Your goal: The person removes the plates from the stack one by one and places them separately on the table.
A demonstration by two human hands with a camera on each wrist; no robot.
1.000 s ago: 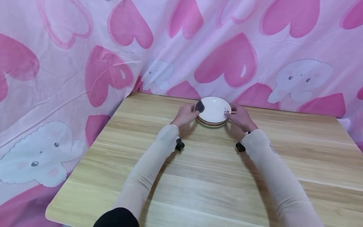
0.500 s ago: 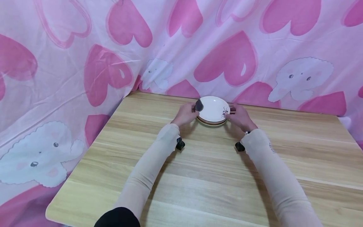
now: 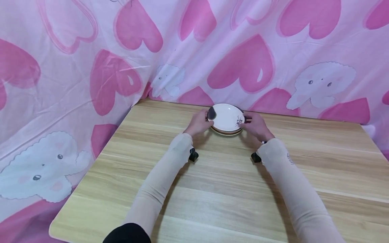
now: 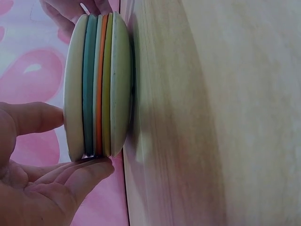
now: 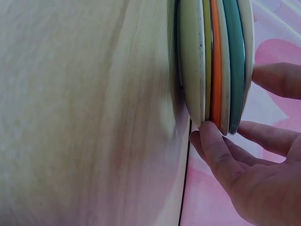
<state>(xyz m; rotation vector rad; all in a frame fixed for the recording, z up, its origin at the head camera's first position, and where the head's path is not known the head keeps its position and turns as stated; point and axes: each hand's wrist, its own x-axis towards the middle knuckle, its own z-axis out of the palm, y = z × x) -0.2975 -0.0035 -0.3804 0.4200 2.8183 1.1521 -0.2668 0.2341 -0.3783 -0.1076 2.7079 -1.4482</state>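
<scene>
A stack of small plates point(image 3: 227, 133) stands on the wooden table near its far edge. On top is a white plate point(image 3: 226, 116) with a dark patch at its left and a small dark branch print at its right. The left wrist view shows rims beneath it, among them a teal plate point(image 4: 89, 84) and an orange plate point(image 4: 99, 89). My left hand point(image 3: 198, 124) holds the stack's left side, thumb on the top plate's rim and fingers along the edges. On the opposite side my right hand point(image 3: 256, 126) grips it likewise, fingertips reaching the lower rims point(image 5: 207, 89).
The wooden table point(image 3: 218, 189) runs toward me under both forearms. A pink curtain point(image 3: 240, 60) with hearts and white cartoon animals hangs along the table's back and left edges, close behind the plates. Each wrist carries a small black camera point(image 3: 193, 155).
The top white plate has shifted slightly left over the stack, and my right hand has edged left with it. My left hand stays nearly in place.
</scene>
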